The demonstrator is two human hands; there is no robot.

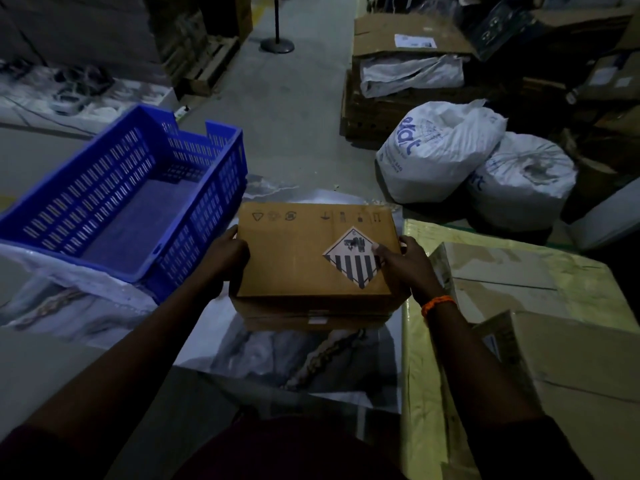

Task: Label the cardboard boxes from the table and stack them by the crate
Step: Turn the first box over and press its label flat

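Both our arms reach forward. Our left hand [227, 258] grips the left edge of the cardboard box [298, 268]. Our right hand [405, 265] grips its right edge, thumb on the diamond label [349, 261]. The box lies atop a lower box [311, 315], just beside the blue crate [121, 202].

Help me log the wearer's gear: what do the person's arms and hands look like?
The left hand and right hand are bare, no gloves. An orange braided wristband circles the right wrist. Dark maroon sleeves cover the upper arms; the forearms are uncovered.
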